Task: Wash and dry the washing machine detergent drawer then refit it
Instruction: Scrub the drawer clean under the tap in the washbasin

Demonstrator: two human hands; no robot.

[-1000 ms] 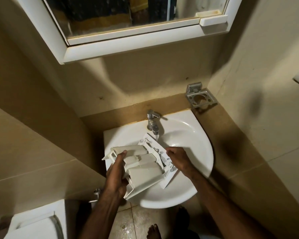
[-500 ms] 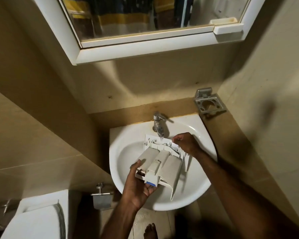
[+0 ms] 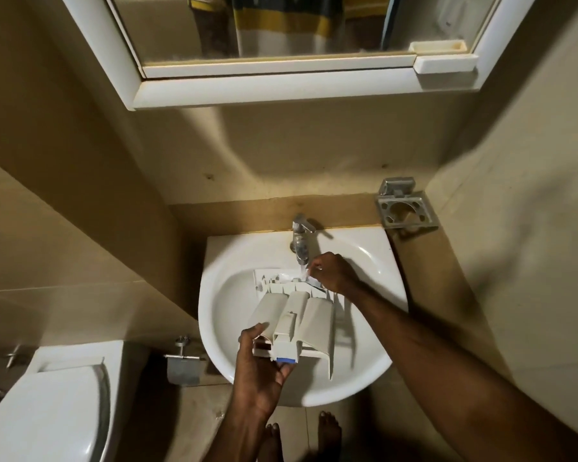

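- Your left hand (image 3: 264,358) grips the detergent drawer (image 3: 297,315) at its near end, tilting it so water drains into the sink (image 3: 374,371).
- Your right hand (image 3: 331,273) pinches its far edge under the tap (image 3: 300,241), steadying the rinse.

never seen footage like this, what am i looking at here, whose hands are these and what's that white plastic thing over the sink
This picture comes from a camera worn on a person's head, looking down at their own two bare hands in a small bathroom. There is no robot. The white plastic thing is a washing machine detergent drawer, held over a white washbasin. The left hand grips its near end; the right hand holds the far end under the tap, where water is running onto it. Around it you can see a mirror cabinet above, a metal toothbrush holder on the wall, and a toilet at lower left.
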